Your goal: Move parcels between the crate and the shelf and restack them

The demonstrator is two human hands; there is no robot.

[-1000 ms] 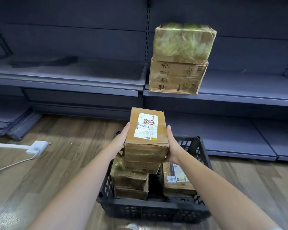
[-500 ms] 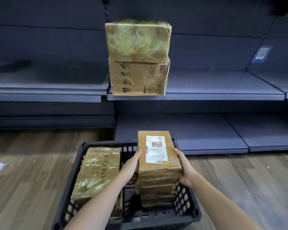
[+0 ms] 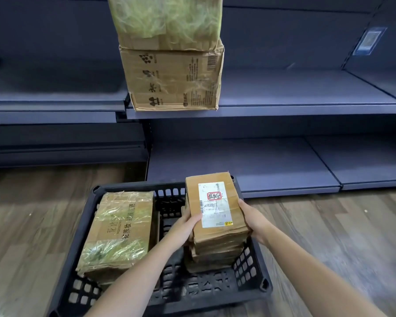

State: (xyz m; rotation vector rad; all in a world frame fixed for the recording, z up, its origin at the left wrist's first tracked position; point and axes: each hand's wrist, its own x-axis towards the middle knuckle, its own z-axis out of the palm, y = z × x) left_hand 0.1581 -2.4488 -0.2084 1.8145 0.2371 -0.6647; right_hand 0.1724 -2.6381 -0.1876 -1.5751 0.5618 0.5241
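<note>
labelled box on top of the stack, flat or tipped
Flat. The labelled box lies label-up on the stack in the crate, gripped by the left hand and right hand.

A crate (image 3: 249, 266) sat on the floor (image 3: 32, 225) before the shelves (image 3: 284, 104). In it, one box (image 3: 119, 232) lay left and a stack (image 3: 215, 225) stood right. Two boxes (image 3: 172, 76) sat stacked on the shelf behind.

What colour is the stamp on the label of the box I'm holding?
Red, on the white label atop the brown cardboard box; it shows best in the head view.
</note>
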